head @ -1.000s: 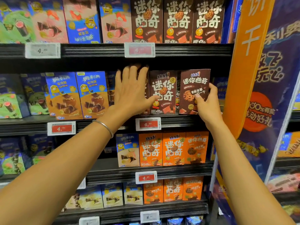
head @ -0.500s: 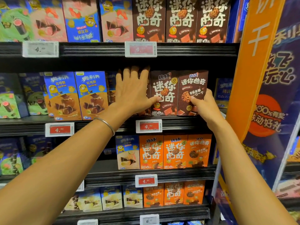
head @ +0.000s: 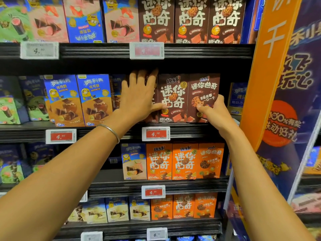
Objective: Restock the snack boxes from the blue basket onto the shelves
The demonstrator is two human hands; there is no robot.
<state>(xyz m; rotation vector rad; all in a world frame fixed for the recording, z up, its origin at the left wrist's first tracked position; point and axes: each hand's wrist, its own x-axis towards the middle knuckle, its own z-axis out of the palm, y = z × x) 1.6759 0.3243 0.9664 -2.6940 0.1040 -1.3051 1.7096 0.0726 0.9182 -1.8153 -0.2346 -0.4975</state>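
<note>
Nearly shelved: brown box point(head: 204, 94) pinched by right hand point(head: 214, 113) has been aligned above price tag point(head: 155, 134); fingers of left hand point(head: 139, 99) spread

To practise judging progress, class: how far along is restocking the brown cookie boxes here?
Done: the middle brown box stands on the shelf. In hand: the right hand grips the rightmost brown box; the left hand lies flat on a neighbouring box. Left: unclear, no basket in view.
</note>
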